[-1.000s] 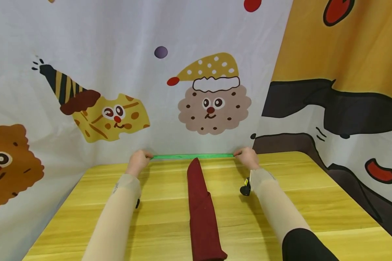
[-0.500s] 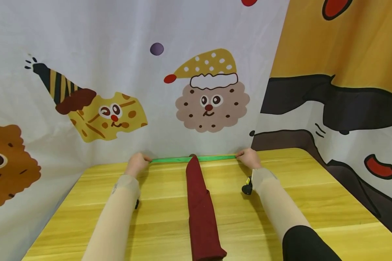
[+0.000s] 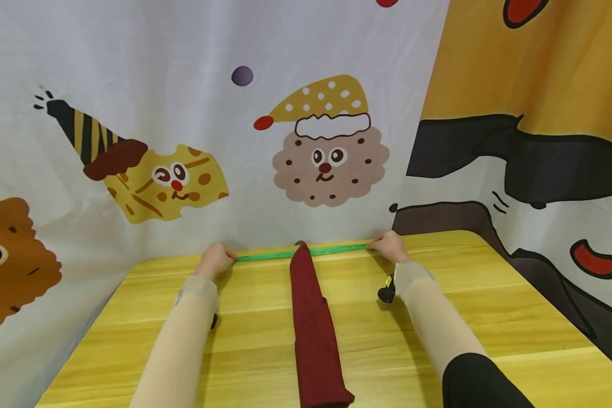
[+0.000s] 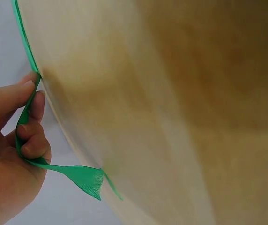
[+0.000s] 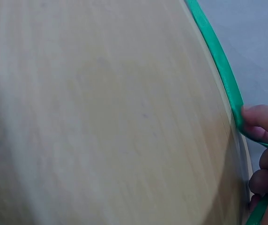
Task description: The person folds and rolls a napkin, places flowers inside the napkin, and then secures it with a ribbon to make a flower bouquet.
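Observation:
A green ribbon [image 3: 265, 256] is stretched sideways near the far table edge, held between both hands. My left hand [image 3: 215, 260] pinches it between thumb and forefinger; in the left wrist view the ribbon's cut tail [image 4: 85, 179] hangs loose past the curled fingers. On the other side my right hand [image 3: 389, 247] pinches the ribbon the same way, and more of it runs through that palm. A long, folded maroon cloth bundle [image 3: 313, 328] lies lengthwise between the forearms. Its narrow far end covers the ribbon's middle, and a small brownish tip [image 3: 300, 243] peeks out there.
Beneath everything is a wooden table [image 3: 250, 345] with a yellowish grain. A curtain [image 3: 194, 68] printed with cartoon figures hangs right behind its far edge and along both sides. Wrist camera gear [image 3: 386, 292] hangs under the right cuff.
The ribbon has come slightly nearer, from beyond the bundle's tip to behind and under its narrow end. Both hands keep their pinch. The head view has shifted a little.

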